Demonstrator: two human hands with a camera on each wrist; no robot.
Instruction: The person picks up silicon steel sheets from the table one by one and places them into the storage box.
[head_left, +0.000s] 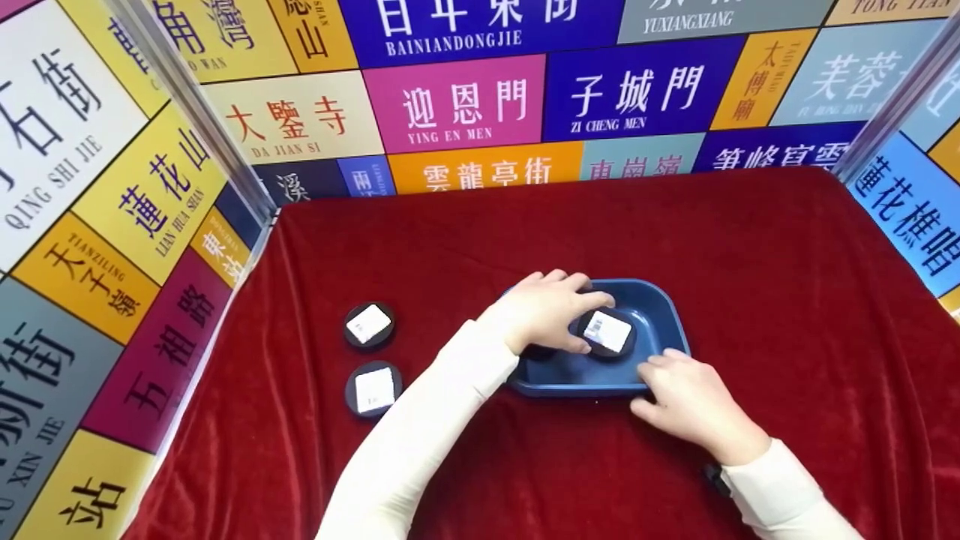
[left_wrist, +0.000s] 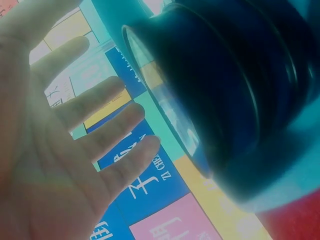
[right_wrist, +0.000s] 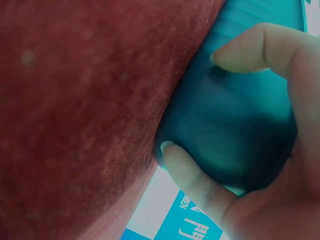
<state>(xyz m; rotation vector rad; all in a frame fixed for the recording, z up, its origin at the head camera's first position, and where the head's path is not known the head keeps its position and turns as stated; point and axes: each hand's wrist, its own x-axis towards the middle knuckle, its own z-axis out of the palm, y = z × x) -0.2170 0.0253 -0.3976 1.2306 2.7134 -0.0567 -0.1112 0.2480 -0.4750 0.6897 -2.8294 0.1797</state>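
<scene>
In the head view, a blue basin [head_left: 660, 315] lies on red cloth. Inside it sits a black round container [head_left: 628, 341] topped with a white square label. Over the basin, my left hand [head_left: 551, 307] has its thumb and fingers spread at this container's left side. The left wrist view shows that hand's fingers straight beside a dark round container [left_wrist: 215, 95] with ridged sides. My right hand [head_left: 686, 394] grips the basin's front right corner. Its thumb and a finger press the outer wall [right_wrist: 235, 110] in the right wrist view.
To the left on the cloth lie two more black round containers with white labels, a farther one [head_left: 369, 325] and a nearer one [head_left: 373, 390]. The left sleeve [head_left: 427, 427] passes close to the nearer one. Panels [head_left: 465, 97] with coloured street-name signs stand behind and at both sides.
</scene>
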